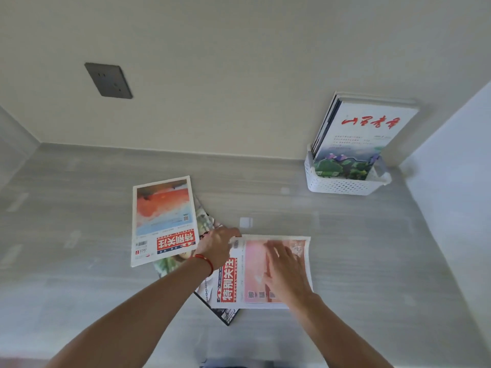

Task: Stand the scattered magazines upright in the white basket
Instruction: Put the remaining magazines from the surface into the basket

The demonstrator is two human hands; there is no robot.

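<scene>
Grey wood-grain tabletop (79, 208) runs back to a beige wall (239, 62) carrying a dark socket plate (108, 80); a pale panel closes the right side. White perforated basket (342, 185) stands at the far right corner, against the wall, already holding several magazines upright (364, 134).

Three or more magazines remain flat near the table's centre. Pink magazine (255, 272) lies nearest, overlapping a dark-edged one (225, 314). Orange-covered magazine (163, 219) lies to the left, over another partly hidden.

Left hand (216, 247), red cord at the wrist, grips the pink magazine's far left corner, fingers curled at the edge. Right hand (285, 269) rests flat on the pink cover, fingers spread and extended, holding nothing.
</scene>
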